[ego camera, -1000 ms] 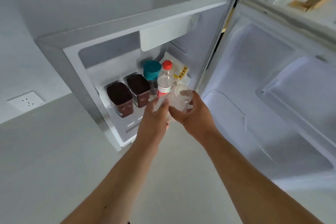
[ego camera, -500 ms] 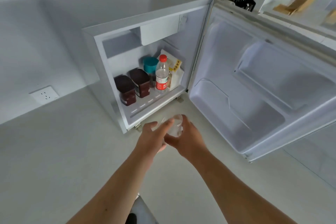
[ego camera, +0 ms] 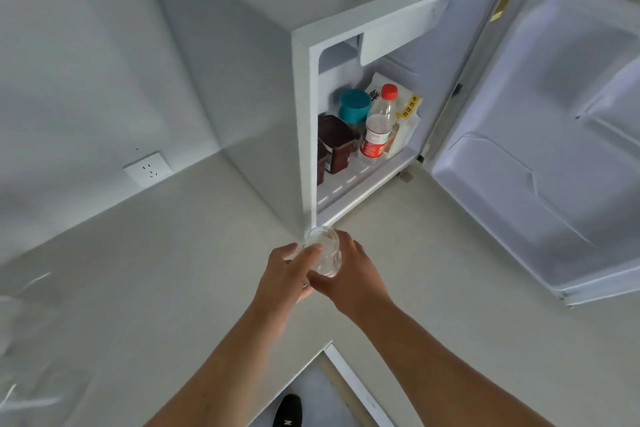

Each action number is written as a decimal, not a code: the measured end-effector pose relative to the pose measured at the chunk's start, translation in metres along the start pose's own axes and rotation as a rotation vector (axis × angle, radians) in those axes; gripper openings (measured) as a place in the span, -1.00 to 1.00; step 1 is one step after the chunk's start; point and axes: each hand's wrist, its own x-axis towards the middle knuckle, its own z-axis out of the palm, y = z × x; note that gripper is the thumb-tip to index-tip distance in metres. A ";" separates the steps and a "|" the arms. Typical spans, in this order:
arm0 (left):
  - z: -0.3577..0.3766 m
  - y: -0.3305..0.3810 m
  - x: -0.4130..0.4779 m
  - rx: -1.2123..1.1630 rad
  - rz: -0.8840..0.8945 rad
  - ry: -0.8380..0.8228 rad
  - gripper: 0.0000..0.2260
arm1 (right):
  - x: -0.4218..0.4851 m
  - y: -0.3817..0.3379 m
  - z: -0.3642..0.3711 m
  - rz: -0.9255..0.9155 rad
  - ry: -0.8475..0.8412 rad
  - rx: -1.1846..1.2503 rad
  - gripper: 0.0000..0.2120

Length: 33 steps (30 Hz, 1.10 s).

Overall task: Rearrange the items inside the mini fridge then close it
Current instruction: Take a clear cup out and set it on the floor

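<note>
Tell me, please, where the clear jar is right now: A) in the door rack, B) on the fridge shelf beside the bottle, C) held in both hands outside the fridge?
C: both the left hand and right hand hold the clear jar over the counter, in front of the open fridge.

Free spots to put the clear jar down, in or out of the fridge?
Bare: fridge floor strip ahead of the brown containers and water bottle; countertop toward the wall socket. Crowded: shelf back, with teal lid and bread bag. Both hands hold the jar.
</note>
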 end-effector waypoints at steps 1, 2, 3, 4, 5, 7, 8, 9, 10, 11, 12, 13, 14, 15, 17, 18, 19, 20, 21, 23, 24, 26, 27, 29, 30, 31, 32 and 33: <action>-0.011 0.000 0.006 -0.002 -0.001 0.005 -0.15 | 0.004 -0.005 0.010 0.000 -0.008 -0.004 -0.25; -0.021 0.000 0.011 -0.003 -0.004 0.010 -0.14 | 0.009 -0.008 0.020 -0.002 -0.015 -0.008 -0.26; -0.031 0.001 0.017 -0.001 -0.008 0.012 -0.13 | 0.013 -0.012 0.029 -0.003 -0.021 -0.012 -0.27; -0.039 0.001 0.021 0.001 -0.014 0.014 -0.12 | 0.016 -0.014 0.037 -0.001 -0.024 -0.015 -0.28; -0.046 0.001 0.026 0.001 -0.025 0.018 -0.11 | 0.020 -0.017 0.045 0.004 -0.026 -0.015 -0.28; -0.061 0.000 0.036 -0.002 -0.048 0.030 -0.09 | 0.028 -0.022 0.063 0.022 -0.025 -0.012 -0.28; -0.068 0.000 0.043 0.003 -0.056 0.039 -0.08 | 0.033 -0.025 0.072 0.030 -0.024 -0.011 -0.29; -0.074 -0.001 0.049 0.015 -0.059 0.049 -0.08 | 0.039 -0.027 0.080 0.038 -0.021 -0.010 -0.31; -0.080 0.000 0.056 0.034 -0.061 0.059 -0.09 | 0.044 -0.029 0.087 0.046 -0.015 -0.008 -0.32; -0.085 0.000 0.063 0.057 -0.065 0.070 -0.10 | 0.050 -0.031 0.094 0.052 -0.007 -0.008 -0.34; -0.090 0.001 0.070 0.079 -0.072 0.080 -0.12 | 0.057 -0.032 0.100 0.057 0.002 -0.012 -0.35; -0.095 0.002 0.077 0.092 -0.077 0.084 -0.13 | 0.063 -0.033 0.106 0.062 0.009 -0.023 -0.36; -0.099 0.003 0.085 0.097 -0.078 0.084 -0.13 | 0.070 -0.035 0.111 0.068 0.014 -0.036 -0.36; -0.103 0.004 0.092 0.100 -0.077 0.083 -0.13 | 0.076 -0.036 0.116 0.075 0.017 -0.050 -0.36; -0.107 0.005 0.105 0.115 -0.069 0.093 -0.14 | 0.088 -0.038 0.125 0.091 0.025 -0.077 -0.34; -0.108 0.006 0.110 0.123 -0.064 0.107 -0.15 | 0.093 -0.038 0.129 0.097 0.027 -0.085 -0.33; -0.109 0.006 0.114 0.129 -0.062 0.122 -0.16 | 0.097 -0.039 0.132 0.100 0.029 -0.089 -0.32; -0.110 0.007 0.118 0.138 -0.063 0.134 -0.18 | 0.100 -0.039 0.136 0.104 0.030 -0.091 -0.32; -0.111 0.007 0.120 0.150 -0.065 0.143 -0.19 | 0.103 -0.039 0.139 0.109 0.029 -0.096 -0.31; -0.112 0.009 0.121 0.173 -0.060 0.153 -0.21 | 0.107 -0.039 0.144 0.121 0.026 -0.117 -0.30; -0.113 0.009 0.121 0.183 -0.054 0.157 -0.21 | 0.109 -0.038 0.146 0.126 0.024 -0.128 -0.30; -0.113 0.009 0.121 0.197 -0.056 0.160 -0.22 | 0.110 -0.036 0.148 0.130 0.018 -0.143 -0.30; -0.113 0.008 0.121 0.196 -0.066 0.156 -0.21 | 0.110 -0.034 0.148 0.128 0.017 -0.148 -0.31; -0.114 0.006 0.121 0.200 -0.085 0.149 -0.18 | 0.110 -0.031 0.148 0.116 0.019 -0.159 -0.32; -0.114 0.005 0.121 0.207 -0.089 0.148 -0.17 | 0.110 -0.030 0.147 0.110 0.018 -0.165 -0.31; -0.114 0.004 0.121 0.212 -0.089 0.147 -0.15 | 0.110 -0.029 0.147 0.106 0.016 -0.167 -0.31; -0.114 0.003 0.121 0.217 -0.085 0.145 -0.15 | 0.110 -0.028 0.147 0.102 0.015 -0.167 -0.30; -0.114 0.003 0.121 0.224 -0.079 0.143 -0.16 | 0.110 -0.028 0.147 0.099 0.016 -0.168 -0.30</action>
